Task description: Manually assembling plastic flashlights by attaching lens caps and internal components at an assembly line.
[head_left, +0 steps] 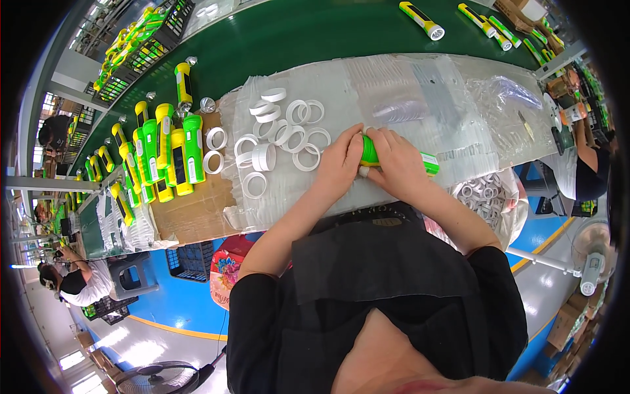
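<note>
A green flashlight (369, 152) lies across both my hands above the plastic-covered bench. My right hand (398, 164) wraps round its body, and the tail end sticks out to the right of that hand. At its left end my left hand (342, 157) is closed; the fingers cover whatever part they grip there. Left of my left hand, several loose white rings (289, 134) are scattered on the plastic sheet. Farther left stands a cluster of green and yellow flashlights (167, 154) on brown cardboard (197, 210). A few silver reflectors (207, 104) sit near them.
Beyond the bench runs a green conveyor belt (315, 33) with flashlights (422, 21) on it. A bag of white rings (482, 190) hangs at the bench's near right edge. Clear plastic bags (508, 92) lie at the right. Co-workers (82, 279) sit at far left and right.
</note>
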Available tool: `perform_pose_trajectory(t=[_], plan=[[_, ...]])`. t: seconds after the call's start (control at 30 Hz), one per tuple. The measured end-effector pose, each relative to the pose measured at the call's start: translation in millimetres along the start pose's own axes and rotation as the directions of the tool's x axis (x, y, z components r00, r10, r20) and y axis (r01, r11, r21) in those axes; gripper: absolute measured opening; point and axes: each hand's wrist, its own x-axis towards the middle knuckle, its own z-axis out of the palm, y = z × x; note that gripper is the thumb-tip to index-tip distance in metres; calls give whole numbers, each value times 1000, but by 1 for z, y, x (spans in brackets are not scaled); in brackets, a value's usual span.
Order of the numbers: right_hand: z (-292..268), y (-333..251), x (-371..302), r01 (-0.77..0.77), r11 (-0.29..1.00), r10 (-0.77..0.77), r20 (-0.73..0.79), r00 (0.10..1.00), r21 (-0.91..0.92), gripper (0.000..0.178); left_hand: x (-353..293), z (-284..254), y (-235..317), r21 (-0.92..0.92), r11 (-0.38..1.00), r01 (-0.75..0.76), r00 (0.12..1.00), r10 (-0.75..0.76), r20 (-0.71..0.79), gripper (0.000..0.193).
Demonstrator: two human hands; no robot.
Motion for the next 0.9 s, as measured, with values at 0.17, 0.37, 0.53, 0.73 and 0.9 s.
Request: perform_pose_trajectory(t=[0.17,0.37,0.53,0.73,0.9], plan=[[-2,3,2,24,1000,-24,-10,1000,-9,64,8,-11,19,152,987,58,997,-64,36,43],[-10,0,9,29,999,-28,48,998,-16,63,17,-25,30,201,977,-68,989,40,143,43],[-12,6,11,74,994,-78,-38,996,-78,61,20,-26,29,-58,993,100,973,-85,212,40],[-12,6,8,107,986,-108,3,994,-129,59,12,-18,23,-156,979,129,985,-109,135,29],[-14,10,13,163,968,-162,22,987,-189,57,5,-11,41,-78,988,132,991,-132,11,25]])
